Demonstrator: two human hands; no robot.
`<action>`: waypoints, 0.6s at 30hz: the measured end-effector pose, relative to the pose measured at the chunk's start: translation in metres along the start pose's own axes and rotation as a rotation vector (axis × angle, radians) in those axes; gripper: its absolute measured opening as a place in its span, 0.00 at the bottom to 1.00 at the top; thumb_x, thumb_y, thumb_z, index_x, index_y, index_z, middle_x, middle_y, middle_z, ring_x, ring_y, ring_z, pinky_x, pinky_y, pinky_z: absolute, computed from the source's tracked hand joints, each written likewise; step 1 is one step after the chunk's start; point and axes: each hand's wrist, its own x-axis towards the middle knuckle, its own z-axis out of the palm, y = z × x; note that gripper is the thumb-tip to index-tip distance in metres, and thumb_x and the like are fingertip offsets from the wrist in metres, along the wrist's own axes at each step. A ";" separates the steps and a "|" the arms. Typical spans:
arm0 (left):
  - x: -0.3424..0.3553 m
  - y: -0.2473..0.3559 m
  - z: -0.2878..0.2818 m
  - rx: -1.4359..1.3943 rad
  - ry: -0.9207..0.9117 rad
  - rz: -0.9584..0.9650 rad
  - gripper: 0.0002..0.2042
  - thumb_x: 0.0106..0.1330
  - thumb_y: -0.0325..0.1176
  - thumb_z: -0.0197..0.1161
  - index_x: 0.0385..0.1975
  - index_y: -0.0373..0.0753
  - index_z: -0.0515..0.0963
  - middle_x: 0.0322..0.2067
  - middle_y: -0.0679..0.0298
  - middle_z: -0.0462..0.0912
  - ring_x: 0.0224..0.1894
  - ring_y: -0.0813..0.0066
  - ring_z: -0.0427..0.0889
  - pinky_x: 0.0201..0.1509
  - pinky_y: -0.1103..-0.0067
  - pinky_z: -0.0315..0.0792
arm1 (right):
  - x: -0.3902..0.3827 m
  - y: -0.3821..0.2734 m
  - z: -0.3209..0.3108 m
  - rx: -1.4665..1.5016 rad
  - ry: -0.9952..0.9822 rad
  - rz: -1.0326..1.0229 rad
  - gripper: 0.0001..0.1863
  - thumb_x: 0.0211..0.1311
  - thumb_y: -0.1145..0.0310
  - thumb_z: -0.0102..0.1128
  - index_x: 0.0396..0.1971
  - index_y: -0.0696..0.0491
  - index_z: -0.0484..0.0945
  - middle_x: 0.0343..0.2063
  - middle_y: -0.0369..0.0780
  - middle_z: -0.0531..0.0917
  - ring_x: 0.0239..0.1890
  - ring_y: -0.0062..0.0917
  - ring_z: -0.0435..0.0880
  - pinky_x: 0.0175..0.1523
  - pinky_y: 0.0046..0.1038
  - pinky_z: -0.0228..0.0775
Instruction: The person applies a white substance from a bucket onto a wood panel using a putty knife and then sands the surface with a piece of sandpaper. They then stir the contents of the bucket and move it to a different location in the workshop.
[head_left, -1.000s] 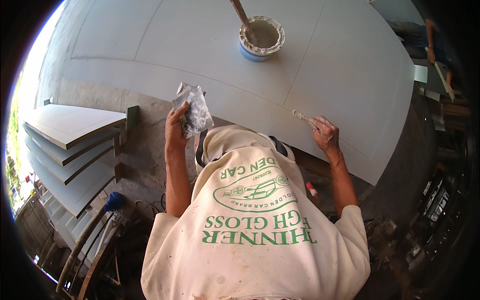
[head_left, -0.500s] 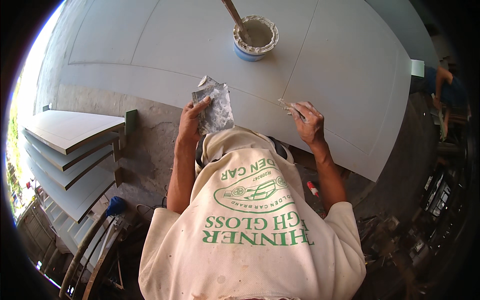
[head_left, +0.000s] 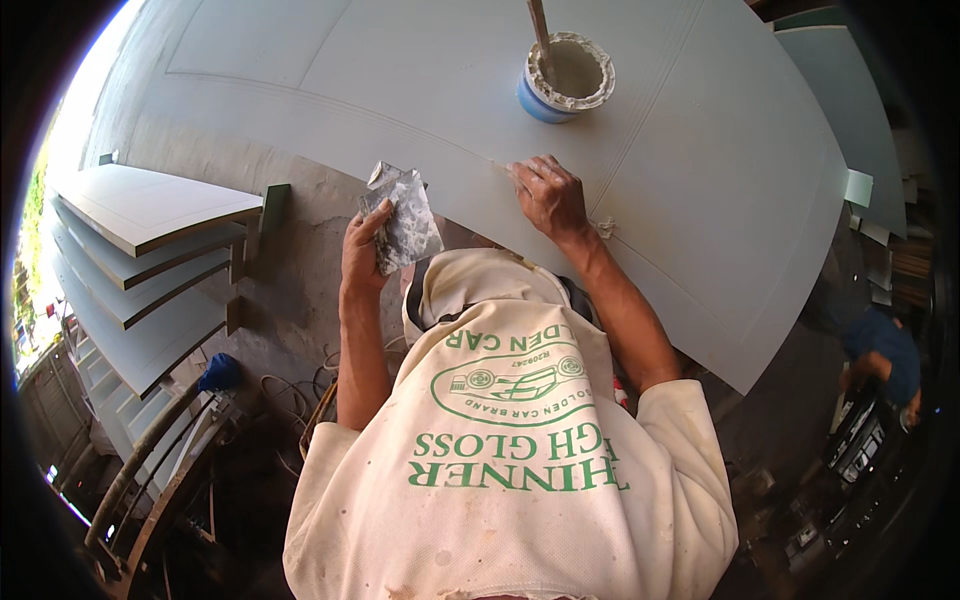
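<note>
My left hand (head_left: 365, 240) grips flat metal plates (head_left: 408, 222) smeared with pale putty, its thumb across the upper one. My right hand (head_left: 548, 200) is closed low over a large grey-white panel (head_left: 720, 210), on a small putty-coated tool, mostly hidden by the fingers, that points left along a line in the surface. A pale putty smear (head_left: 603, 228) lies just right of that wrist. Above my right hand stands a blue-and-white bucket (head_left: 548, 98) with a crusted rim and a wooden stick (head_left: 540, 30) upright in it.
Racked white boards (head_left: 150, 200) stand at the left, with a blue bundle (head_left: 218, 372) below, beside cables and metal bars. More panels (head_left: 840, 100) lie at upper right. A co-worker in blue (head_left: 880, 355) bends at the right edge.
My right hand has moved up and left along the line on the panel. My left hand shifted inward, then back. The co-worker has moved lower in the view.
</note>
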 end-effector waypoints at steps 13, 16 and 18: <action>0.024 -0.011 -0.039 0.014 0.059 0.008 0.12 0.73 0.28 0.62 0.50 0.27 0.79 0.41 0.55 0.88 0.37 0.67 0.91 0.43 0.70 0.89 | -0.017 0.022 0.032 0.039 -0.115 -0.009 0.09 0.56 0.77 0.62 0.37 0.59 0.86 0.35 0.45 0.87 0.40 0.40 0.87 0.44 0.37 0.84; 0.025 -0.006 -0.037 0.027 0.045 -0.002 0.12 0.72 0.28 0.63 0.50 0.28 0.79 0.40 0.55 0.88 0.37 0.67 0.91 0.43 0.71 0.89 | -0.041 0.032 0.009 0.021 -0.155 0.006 0.11 0.54 0.79 0.62 0.38 0.60 0.86 0.37 0.47 0.88 0.41 0.42 0.88 0.45 0.37 0.84; 0.025 -0.003 -0.035 0.028 0.033 -0.005 0.12 0.72 0.28 0.63 0.50 0.28 0.79 0.40 0.55 0.88 0.37 0.67 0.91 0.43 0.71 0.89 | -0.058 0.037 -0.010 0.006 -0.167 0.015 0.13 0.52 0.79 0.64 0.39 0.61 0.86 0.37 0.49 0.88 0.40 0.43 0.88 0.45 0.38 0.84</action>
